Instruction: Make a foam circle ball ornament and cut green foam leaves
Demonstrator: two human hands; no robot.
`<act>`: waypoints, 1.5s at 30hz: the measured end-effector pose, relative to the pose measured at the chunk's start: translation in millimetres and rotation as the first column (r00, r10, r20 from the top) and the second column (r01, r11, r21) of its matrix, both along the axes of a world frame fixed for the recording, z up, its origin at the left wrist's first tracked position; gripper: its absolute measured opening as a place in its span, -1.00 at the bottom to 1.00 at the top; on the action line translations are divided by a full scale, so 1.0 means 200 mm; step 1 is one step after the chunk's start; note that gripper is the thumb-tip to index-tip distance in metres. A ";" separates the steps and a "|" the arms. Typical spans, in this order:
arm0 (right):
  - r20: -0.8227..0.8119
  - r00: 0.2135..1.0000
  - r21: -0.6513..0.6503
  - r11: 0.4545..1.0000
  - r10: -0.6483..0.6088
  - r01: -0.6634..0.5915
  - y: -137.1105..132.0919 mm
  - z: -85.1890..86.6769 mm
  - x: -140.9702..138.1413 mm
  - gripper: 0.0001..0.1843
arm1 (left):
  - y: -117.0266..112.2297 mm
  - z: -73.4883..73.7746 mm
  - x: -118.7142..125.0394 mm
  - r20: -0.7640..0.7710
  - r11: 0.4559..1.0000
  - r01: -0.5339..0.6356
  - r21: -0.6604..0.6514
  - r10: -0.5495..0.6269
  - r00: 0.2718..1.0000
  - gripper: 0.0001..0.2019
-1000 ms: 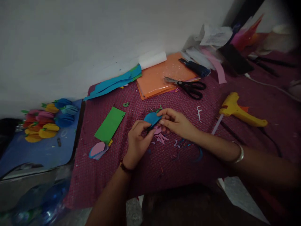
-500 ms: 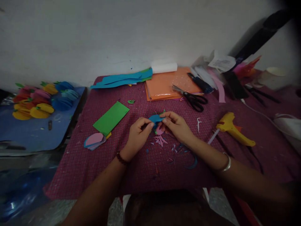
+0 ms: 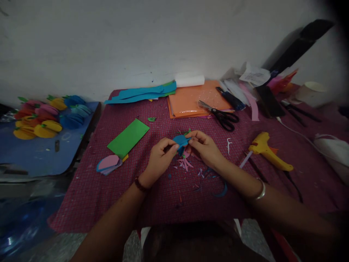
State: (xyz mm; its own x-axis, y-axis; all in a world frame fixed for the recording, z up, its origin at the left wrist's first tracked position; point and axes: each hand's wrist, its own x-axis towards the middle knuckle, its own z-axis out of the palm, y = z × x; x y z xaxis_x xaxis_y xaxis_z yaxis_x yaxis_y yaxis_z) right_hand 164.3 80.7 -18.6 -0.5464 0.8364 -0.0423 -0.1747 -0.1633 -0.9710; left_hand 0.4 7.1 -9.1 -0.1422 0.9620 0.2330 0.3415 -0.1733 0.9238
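While pink scraps lie on the near side of the blue piece, the left hand and the right hand pinch that piece at opposite edges above the worktop, presumably to steady it. Right of the blue piece rests the yellow glue gun, apparently for easy reach. Beyond the piece, rightward, lie scissors; farther back, orange sheets, likely stowed out of the way.

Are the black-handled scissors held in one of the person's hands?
No, the scissors lie with their blades over the orange sheets, while the left hand and right hand hold the blue piece.
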 end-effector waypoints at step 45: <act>0.553 0.813 0.742 0.551 -0.183 -0.381 0.03 0.03 0.08 -0.59 | 0.08 -0.05 -0.06 0.460 0.967 0.006 -0.256 0.116 0.880 -0.80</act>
State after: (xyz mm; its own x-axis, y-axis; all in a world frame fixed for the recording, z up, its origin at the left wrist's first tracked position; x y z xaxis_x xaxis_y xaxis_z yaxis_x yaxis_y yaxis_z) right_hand 180.3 87.0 -12.7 -0.7443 0.5953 0.3028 0.3477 0.7325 -0.5853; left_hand -12.3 23.1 -18.3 -0.2300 0.9666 -0.1132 -0.1388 0.0826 0.9869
